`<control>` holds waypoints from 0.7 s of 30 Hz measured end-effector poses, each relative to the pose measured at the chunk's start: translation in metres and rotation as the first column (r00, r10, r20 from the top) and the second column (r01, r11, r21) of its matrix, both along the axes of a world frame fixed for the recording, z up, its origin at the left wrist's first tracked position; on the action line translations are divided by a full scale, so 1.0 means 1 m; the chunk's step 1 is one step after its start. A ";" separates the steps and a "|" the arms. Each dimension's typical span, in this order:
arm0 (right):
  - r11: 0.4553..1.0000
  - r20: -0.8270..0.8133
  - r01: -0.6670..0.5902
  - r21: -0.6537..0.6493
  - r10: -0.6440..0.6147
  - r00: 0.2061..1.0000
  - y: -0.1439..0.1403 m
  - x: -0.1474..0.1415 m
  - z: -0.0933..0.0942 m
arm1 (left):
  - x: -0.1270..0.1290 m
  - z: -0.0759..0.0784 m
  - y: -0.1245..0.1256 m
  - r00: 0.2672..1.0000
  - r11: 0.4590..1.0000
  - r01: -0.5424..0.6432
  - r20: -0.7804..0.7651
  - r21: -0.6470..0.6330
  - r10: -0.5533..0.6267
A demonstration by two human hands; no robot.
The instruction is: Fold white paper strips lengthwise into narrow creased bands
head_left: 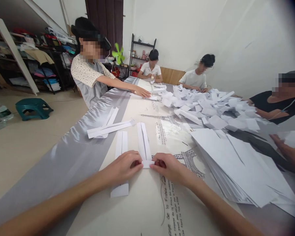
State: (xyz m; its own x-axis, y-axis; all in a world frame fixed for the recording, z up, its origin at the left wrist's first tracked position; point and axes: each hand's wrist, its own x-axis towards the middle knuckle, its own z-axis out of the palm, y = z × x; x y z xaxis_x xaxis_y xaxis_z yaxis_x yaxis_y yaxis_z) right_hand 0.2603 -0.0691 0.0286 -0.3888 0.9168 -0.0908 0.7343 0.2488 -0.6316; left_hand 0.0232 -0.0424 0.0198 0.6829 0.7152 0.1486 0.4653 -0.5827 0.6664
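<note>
A long folded paper strip [144, 144] lies on the table in front of me, its near end turned up into a short flap. My left hand [127, 165] pinches the left corner of that flap between thumb and fingers. At the opposite corner, my right hand [168, 165] grips it the same way. Another folded strip [121, 144] runs beneath my left hand, its near end showing below the wrist. Farther left, a crossed pair of folded strips [108, 127] rests near the table's edge.
A thick stack of white sheets [236, 164] stands to my right. Behind it spreads a big heap of folded papers [206, 105]. Several people sit or stand around the table [137, 203]; one reaches a hand [142, 92] across from the left. A green stool [33, 108] is on the floor.
</note>
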 end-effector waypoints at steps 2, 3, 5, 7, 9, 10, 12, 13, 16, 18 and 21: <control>1.000 -0.020 -0.012 0.025 0.013 1.000 0.001 0.001 -0.003 | -0.001 -0.001 0.000 1.000 1.000 0.003 0.014 0.015 -0.003; 0.999 -0.021 -0.022 0.047 0.023 1.000 0.001 0.002 -0.003 | -0.001 -0.002 0.000 1.000 1.000 0.005 0.019 0.023 -0.006; 0.993 -0.010 -0.058 0.103 0.060 0.998 0.001 0.002 -0.003 | -0.002 -0.005 0.001 1.000 0.999 0.013 0.020 0.043 -0.014; 0.984 0.004 -0.107 0.145 0.107 0.994 0.000 0.001 -0.001 | -0.002 -0.008 0.001 0.999 0.997 0.031 0.016 0.073 -0.032; 0.980 0.004 -0.141 0.137 0.142 0.990 -0.002 -0.001 0.001 | -0.001 -0.011 0.001 0.999 0.996 0.029 0.013 0.087 -0.031; 0.983 0.004 -0.143 0.118 0.144 0.990 -0.002 -0.003 0.002 | 0.000 -0.012 0.001 1.000 0.997 0.015 0.013 0.077 -0.016; 0.990 0.020 -0.099 0.095 0.098 0.995 -0.003 -0.007 0.000 | 0.001 -0.013 0.000 1.000 0.999 -0.026 0.005 0.046 0.026; 0.993 0.034 -0.058 0.103 0.055 0.998 -0.004 -0.009 -0.001 | 0.002 -0.013 0.000 0.999 0.998 -0.045 -0.002 0.038 0.045; 0.979 0.076 0.021 0.201 -0.037 0.996 -0.005 -0.011 -0.009 | 0.003 -0.013 -0.002 0.997 0.995 -0.078 -0.012 0.057 0.079; 0.957 0.102 -0.065 0.282 0.037 0.994 -0.005 -0.008 -0.012 | 0.003 -0.013 -0.003 0.996 0.995 -0.089 0.001 0.050 0.089; 0.885 0.157 -0.256 0.389 0.211 0.965 -0.002 -0.001 -0.012 | 0.002 -0.013 -0.004 0.999 0.996 -0.039 0.005 0.085 0.039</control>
State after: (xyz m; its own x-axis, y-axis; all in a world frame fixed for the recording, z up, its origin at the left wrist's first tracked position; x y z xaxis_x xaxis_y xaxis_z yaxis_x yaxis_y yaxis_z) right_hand 0.2595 -0.0708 0.0164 -0.6050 0.7670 0.2136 0.6806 0.6374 -0.3613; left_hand 0.0255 -0.0466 0.0064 0.6543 0.7258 0.2125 0.4864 -0.6191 0.6166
